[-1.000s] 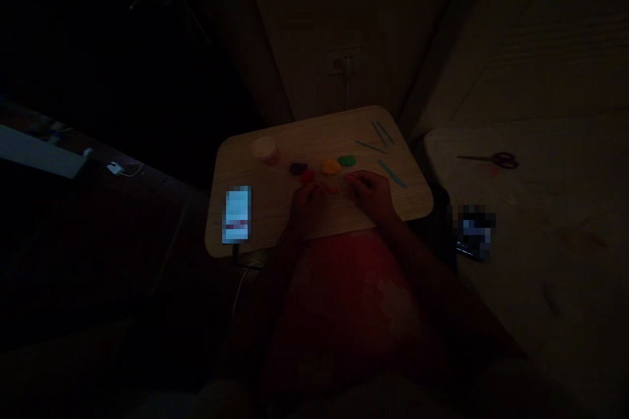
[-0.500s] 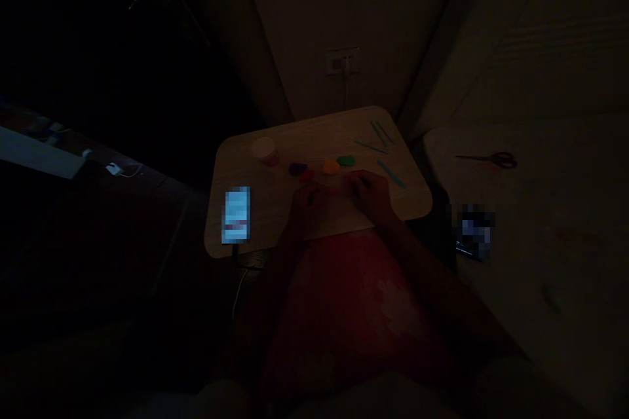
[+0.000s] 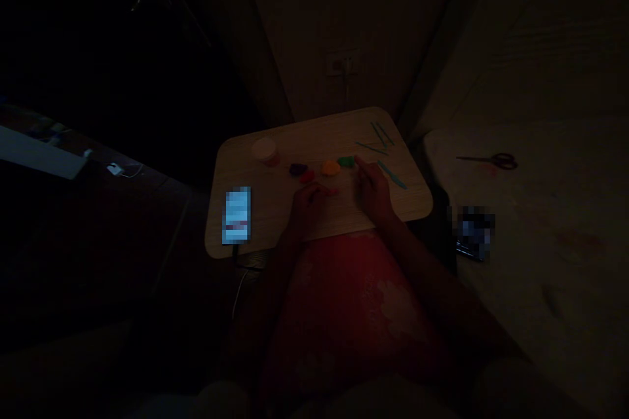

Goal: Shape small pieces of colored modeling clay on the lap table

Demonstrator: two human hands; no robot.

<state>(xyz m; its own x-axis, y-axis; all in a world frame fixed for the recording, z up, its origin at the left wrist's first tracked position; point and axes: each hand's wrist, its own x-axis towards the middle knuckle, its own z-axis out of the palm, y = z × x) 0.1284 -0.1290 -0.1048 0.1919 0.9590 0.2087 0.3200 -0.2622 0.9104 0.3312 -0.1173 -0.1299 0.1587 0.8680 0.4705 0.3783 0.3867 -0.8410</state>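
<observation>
In very dim light, my left hand (image 3: 309, 203) rests over the small table, its fingers curled and pinched at a small reddish piece of modelling clay (image 3: 333, 192). My right hand (image 3: 372, 186) is at the right, forefinger stretched out to the edge of the green clay lump (image 3: 346, 162); whether it presses the lump is hard to tell. I see nothing held in that hand. Beside the green lump lies an orange-yellow clay lump (image 3: 330, 168). A red lump (image 3: 307, 176) and a dark purple lump (image 3: 297, 169) sit just beyond my left fingers.
A lidded tub (image 3: 265, 151) stands at the table's back left, and a lit phone (image 3: 236, 216) lies at its left edge. Several thin bluish-green sticks (image 3: 392, 175) lie at the right. Scissors (image 3: 496, 160) and a dark device (image 3: 474, 234) rest on the pale surface beyond.
My right hand has drawn away from my left, and its forefinger now reaches up to the green lump. The left hand has hardly moved; the reddish piece shows at its fingertips.
</observation>
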